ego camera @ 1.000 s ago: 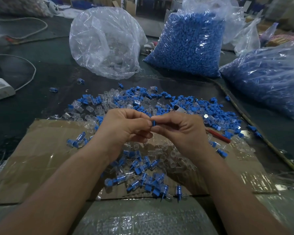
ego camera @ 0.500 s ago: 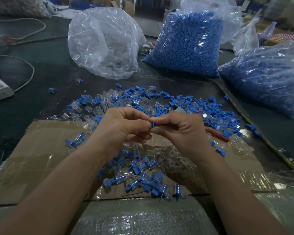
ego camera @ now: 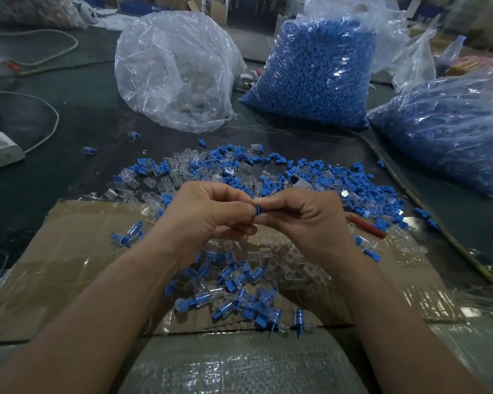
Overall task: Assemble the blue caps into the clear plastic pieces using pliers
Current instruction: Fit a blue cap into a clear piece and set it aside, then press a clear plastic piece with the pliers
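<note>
Cap (ego camera: 258, 209) sits pinched between curled fingers of your L hand (ego camera: 208, 214) and R hand (ego camera: 305, 220); clear piece prob. hidden. Small done heap (ego camera: 234, 282); big loose pile (ego camera: 268, 172) left.

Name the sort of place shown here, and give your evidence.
Probably a small assembly workshop: bulk bags of blue caps, a loose pile of parts, and finished pieces on cardboard.

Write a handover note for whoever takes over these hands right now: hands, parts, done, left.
Left hand and right hand both pinch one blue cap between their fingertips; any clear piece there is hidden.
Pliers lie untouched in the loose pile beyond the hands.
Done: a heap of assembled pieces on the cardboard.
Left: the loose pile, plus this cap.
</note>
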